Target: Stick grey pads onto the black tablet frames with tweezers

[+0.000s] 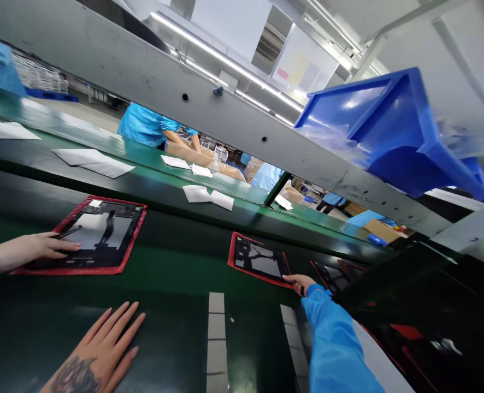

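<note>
Your right hand (303, 283), in a blue sleeve, lies open, fingers touching the lower corner of a red-edged black panel (258, 259) with grey patches showing through, not clamped on it. Your tattooed left hand (98, 349) rests open, fingers spread, on the dark green conveyor belt (176, 278), well apart from the panel.

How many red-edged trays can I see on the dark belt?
4. One tray far left under a hand, one mid-belt beside another hand, two beyond it; more may hide in the dark.
</note>
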Motion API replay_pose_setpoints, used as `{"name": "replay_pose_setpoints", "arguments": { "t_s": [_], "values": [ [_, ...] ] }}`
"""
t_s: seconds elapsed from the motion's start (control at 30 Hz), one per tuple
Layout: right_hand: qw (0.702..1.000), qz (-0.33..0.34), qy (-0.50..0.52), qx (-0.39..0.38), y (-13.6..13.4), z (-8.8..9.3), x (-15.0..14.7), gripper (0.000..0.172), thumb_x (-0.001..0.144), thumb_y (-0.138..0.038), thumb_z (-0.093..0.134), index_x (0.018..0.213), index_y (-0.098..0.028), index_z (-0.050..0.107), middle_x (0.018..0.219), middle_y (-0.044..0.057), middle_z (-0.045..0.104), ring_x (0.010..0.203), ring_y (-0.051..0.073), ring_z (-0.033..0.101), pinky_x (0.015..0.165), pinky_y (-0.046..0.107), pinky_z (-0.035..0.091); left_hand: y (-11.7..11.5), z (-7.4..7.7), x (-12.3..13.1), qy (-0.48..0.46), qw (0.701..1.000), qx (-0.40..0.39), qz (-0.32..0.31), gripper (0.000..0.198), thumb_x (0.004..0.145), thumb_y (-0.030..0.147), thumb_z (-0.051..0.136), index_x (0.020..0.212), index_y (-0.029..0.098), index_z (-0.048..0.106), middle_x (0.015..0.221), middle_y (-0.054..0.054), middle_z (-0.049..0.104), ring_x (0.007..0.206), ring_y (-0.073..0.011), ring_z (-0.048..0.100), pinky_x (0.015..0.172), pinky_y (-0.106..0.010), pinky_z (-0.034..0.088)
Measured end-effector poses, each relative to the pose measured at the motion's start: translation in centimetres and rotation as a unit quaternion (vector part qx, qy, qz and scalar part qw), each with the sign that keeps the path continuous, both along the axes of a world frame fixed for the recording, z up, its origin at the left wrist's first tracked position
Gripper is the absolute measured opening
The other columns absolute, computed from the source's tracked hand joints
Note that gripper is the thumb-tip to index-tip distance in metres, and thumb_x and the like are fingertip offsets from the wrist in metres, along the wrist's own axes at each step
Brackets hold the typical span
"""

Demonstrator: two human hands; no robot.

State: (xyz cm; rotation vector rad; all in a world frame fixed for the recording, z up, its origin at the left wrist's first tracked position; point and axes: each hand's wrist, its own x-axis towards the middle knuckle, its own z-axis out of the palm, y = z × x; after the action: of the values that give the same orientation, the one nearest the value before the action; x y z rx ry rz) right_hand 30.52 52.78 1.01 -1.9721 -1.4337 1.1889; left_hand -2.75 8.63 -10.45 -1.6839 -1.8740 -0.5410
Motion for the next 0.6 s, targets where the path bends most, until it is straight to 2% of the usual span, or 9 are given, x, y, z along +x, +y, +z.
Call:
{"name": "replay_pose_setpoints", "arguments": {
  "t_s": [0.17,0.3,0.37,0.43,0.47,0.5,0.53,0.57,0.6],
  "values": [
    [0.991,-0.045,0.108,-0.059,-2.9,1.1,-0.7,0.049,0.09,-0.025,0.062,0.05,-0.018,0.035,0.04,-0.012,0.025,0.027,0.001,0.022,0.026,0.009,0.015,0.0,2.4,1.0,0.012,0.999,0.038,-0.006,0.049,0.086,0.043,0.048,0.128,0.022,0.057,0.133,-0.007,0.055,0.118,-0.0248,0.055,0.104,-0.034,0.036],
    [0.975,-0.04,0.212,-0.061,-5.3,2.0,-1.9,0.042,0.088,-0.021,0.063,0.055,-0.018,0.037,0.041,-0.012,0.026,0.027,0.001,0.022,0.024,0.008,0.014,-0.6,3.2,0.9,0.003,0.998,0.054,-0.018,0.044,0.086,0.041,0.049,0.122,0.019,0.062,0.127,-0.009,0.06,0.113,-0.0237,0.059,0.101,-0.032,0.04],
    [0.963,-0.028,0.259,-0.066,-6.9,2.4,-2.8,0.035,0.086,-0.016,0.062,0.059,-0.017,0.041,0.043,-0.012,0.031,0.027,0.0,0.024,0.025,0.008,0.016,-0.7,2.9,0.8,-0.084,0.995,0.03,-0.032,0.041,0.086,0.042,0.052,0.12,0.024,0.063,0.128,-0.006,0.06,0.115,-0.0239,0.058,0.101,-0.033,0.042],
    [0.952,-0.013,0.295,-0.079,-9.0,2.6,-4.1,0.031,0.083,-0.011,0.062,0.06,-0.016,0.042,0.044,-0.011,0.034,0.028,0.0,0.025,0.025,0.007,0.017,0.0,2.9,1.2,-0.248,0.967,0.006,-0.062,0.034,0.084,0.042,0.054,0.113,0.029,0.067,0.125,-0.003,0.062,0.115,-0.0245,0.058,0.102,-0.037,0.042],
    [0.947,-0.002,0.309,-0.089,-10.4,2.7,-4.9,0.031,0.081,-0.008,0.062,0.06,-0.016,0.042,0.044,-0.011,0.035,0.028,0.0,0.025,0.026,0.006,0.017,0.8,3.1,1.7,-0.376,0.923,-0.004,-0.076,0.031,0.081,0.043,0.058,0.106,0.03,0.07,0.123,-0.003,0.063,0.116,-0.025,0.057,0.104,-0.038,0.04],
    [0.942,0.011,0.321,-0.102,-11.8,2.6,-5.8,0.031,0.079,-0.006,0.063,0.059,-0.016,0.041,0.045,-0.011,0.036,0.029,-0.001,0.026,0.026,0.006,0.016,1.8,3.7,2.4,-0.518,0.851,-0.013,-0.089,0.029,0.077,0.043,0.063,0.1,0.028,0.072,0.12,-0.004,0.065,0.117,-0.0259,0.056,0.106,-0.039,0.038],
    [0.936,0.026,0.33,-0.115,-13.4,2.5,-6.8,0.031,0.077,-0.005,0.063,0.059,-0.016,0.042,0.045,-0.01,0.037,0.029,-0.001,0.025,0.027,0.005,0.016,3.2,4.4,3.3,-0.648,0.756,-0.02,-0.098,0.029,0.072,0.044,0.068,0.095,0.026,0.073,0.117,-0.005,0.065,0.116,-0.027,0.056,0.107,-0.04,0.036],
    [0.931,0.044,0.34,-0.13,-15.0,2.4,-7.9,0.03,0.075,-0.005,0.065,0.059,-0.016,0.042,0.045,-0.01,0.038,0.029,-0.001,0.026,0.027,0.006,0.015,4.7,5.3,4.2,-0.772,0.627,-0.031,-0.099,0.033,0.066,0.043,0.074,0.092,0.023,0.072,0.116,-0.007,0.066,0.117,-0.0279,0.055,0.108,-0.04,0.035],
    [0.925,0.061,0.348,-0.142,-16.7,2.2,-9.0,0.029,0.074,-0.005,0.067,0.06,-0.016,0.044,0.046,-0.009,0.04,0.03,-0.001,0.025,0.027,0.006,0.015,6.3,6.3,5.2,-0.827,0.551,-0.043,-0.101,0.04,0.064,0.046,0.074,0.095,0.021,0.07,0.113,-0.01,0.066,0.113,-0.0291,0.057,0.104,-0.041,0.04]
  ]
}}
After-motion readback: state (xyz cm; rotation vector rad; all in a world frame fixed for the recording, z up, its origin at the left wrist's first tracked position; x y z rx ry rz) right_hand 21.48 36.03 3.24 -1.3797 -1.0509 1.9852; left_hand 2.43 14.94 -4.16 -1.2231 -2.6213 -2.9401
